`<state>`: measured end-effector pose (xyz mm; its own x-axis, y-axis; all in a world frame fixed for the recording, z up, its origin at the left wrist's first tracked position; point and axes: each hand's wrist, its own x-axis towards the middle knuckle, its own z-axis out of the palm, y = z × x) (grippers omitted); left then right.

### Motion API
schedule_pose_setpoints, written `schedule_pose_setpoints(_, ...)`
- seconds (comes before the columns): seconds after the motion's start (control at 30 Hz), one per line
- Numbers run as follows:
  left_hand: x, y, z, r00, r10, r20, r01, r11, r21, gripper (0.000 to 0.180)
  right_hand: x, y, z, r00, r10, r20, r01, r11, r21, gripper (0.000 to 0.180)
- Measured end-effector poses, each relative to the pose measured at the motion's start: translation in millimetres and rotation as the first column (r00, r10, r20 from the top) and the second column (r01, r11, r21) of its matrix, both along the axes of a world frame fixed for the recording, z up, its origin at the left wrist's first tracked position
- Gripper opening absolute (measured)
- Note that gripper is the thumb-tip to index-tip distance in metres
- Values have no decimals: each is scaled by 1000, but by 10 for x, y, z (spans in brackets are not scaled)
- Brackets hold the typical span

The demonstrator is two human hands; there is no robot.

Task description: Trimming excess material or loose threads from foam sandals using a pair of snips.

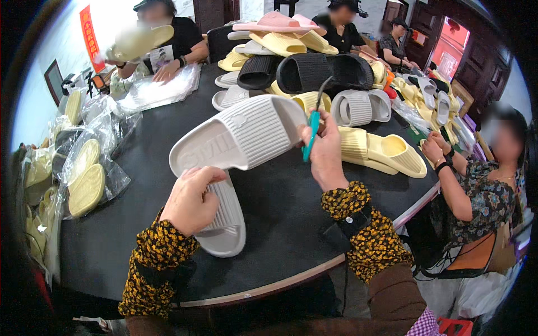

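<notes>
A light grey slipper (261,132) with a ribbed strap lies at a slant in front of me, heel to the left and toe to the right. At its toe my right hand (326,150) is closed around scissors (311,135) with teal handles, the curved metal blade pointing up. My left hand (193,200) is curled at the heel's near edge, overlapping it. Whatever its fingers hold is hidden. Partly beneath that hand and the first slipper, a second grey slipper (225,227) rests on the black table (286,224).
Behind the grey slipper rises a pile of pink, yellow, grey and black slippers (302,73). Yellow slippers (386,152) lie to the right. Bagged yellow slippers (87,179) and clear plastic bags (162,89) sit at the left. Several people work around the table.
</notes>
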<state>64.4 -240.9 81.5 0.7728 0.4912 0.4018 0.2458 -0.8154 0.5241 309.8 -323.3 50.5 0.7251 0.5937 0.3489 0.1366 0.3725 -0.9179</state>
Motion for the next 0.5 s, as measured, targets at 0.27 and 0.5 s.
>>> schedule_pose_setpoints(0.27, 5, 29, 32, 982, -191, 7, 168, 882, 440, 16, 360, -15, 10, 991, -123, -44, 129, 974, 188, 46)
schedule_pose_setpoints(0.5, 49, -5, -81, 941, -328, -85, 336, 874, 351, 13, 576, -128, 90, 995, -100, -21, 101, 993, 62, 46)
